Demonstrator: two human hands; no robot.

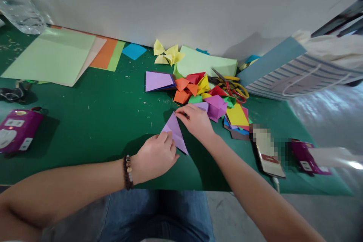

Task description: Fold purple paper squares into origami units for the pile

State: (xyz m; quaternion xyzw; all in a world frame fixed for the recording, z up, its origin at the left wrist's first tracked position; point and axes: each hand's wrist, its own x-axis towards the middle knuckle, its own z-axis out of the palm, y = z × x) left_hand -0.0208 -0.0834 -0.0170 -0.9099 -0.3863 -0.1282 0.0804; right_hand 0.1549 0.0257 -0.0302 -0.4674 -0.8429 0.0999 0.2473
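Left hand [155, 157]: curled, fingers holding lilac folded paper [175, 136] at its lower edge
Right hand [195, 123]: narrow pinch on the paper's upper tip
Beyond right hand: colored origami pile [195, 92]

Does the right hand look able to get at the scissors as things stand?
Probably yes. The right hand is close; only the heap of folded paper lies between it and the scissors, low enough to reach over.

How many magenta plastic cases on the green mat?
2. One magenta plastic case lies at the left end of the green mat; the other lies near the right end, partly blurred. More could be hidden under the paper.
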